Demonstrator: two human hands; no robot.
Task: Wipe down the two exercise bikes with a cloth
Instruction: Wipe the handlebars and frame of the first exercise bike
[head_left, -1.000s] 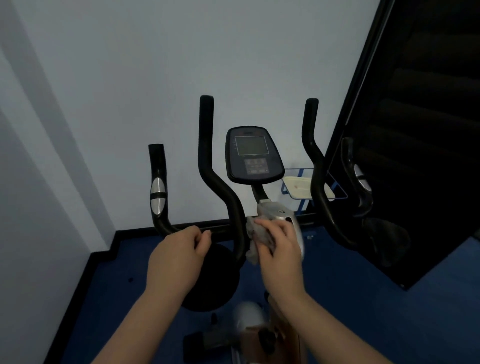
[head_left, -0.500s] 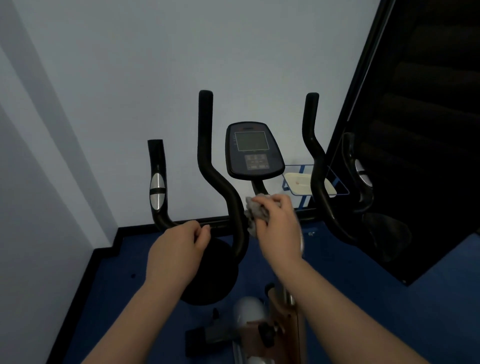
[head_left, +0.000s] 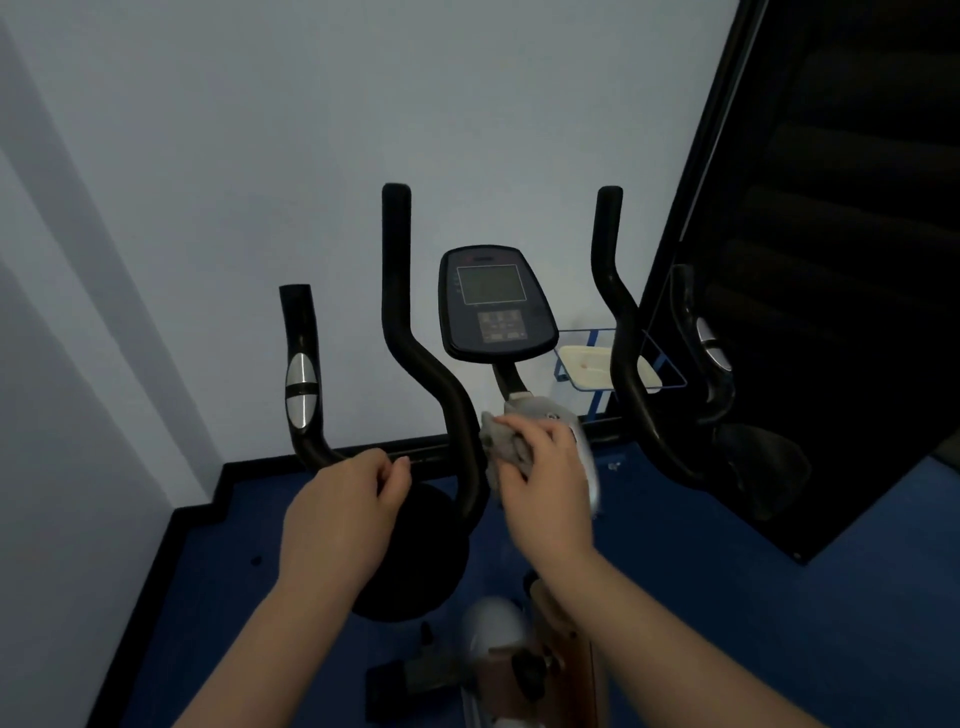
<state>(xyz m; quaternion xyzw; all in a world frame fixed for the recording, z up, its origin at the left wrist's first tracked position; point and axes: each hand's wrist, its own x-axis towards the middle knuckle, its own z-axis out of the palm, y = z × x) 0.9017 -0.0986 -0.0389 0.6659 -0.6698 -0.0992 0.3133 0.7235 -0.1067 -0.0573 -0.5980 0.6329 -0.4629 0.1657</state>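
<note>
The step in hand looks like wiping the silver stem cover just below the console. The right hand has its fingers curled over a bunched grey cloth, pressing it against that cover. The left hand is wrapped round the handlebar where the crossbar runs left of the console, likely bracing the bike.

To do it well, I would keep the cloth flat enough to cover the curved cover, work round both its sides and follow the thin black neck up to the console. The screen and its buttons probably want lighter pressure. The left grip should stay firm so the stem does not swing.

The bike is black with 2 tall inner bars either side of the console and 2 shorter outer grips carrying silver pulse pads. Its frame below the console is silver and tan, blurred here. The cloth is small, soft and crumpled, so it should mould to the tubing easily. Only 1 bike is in view, so the task seems far from finished.
</note>
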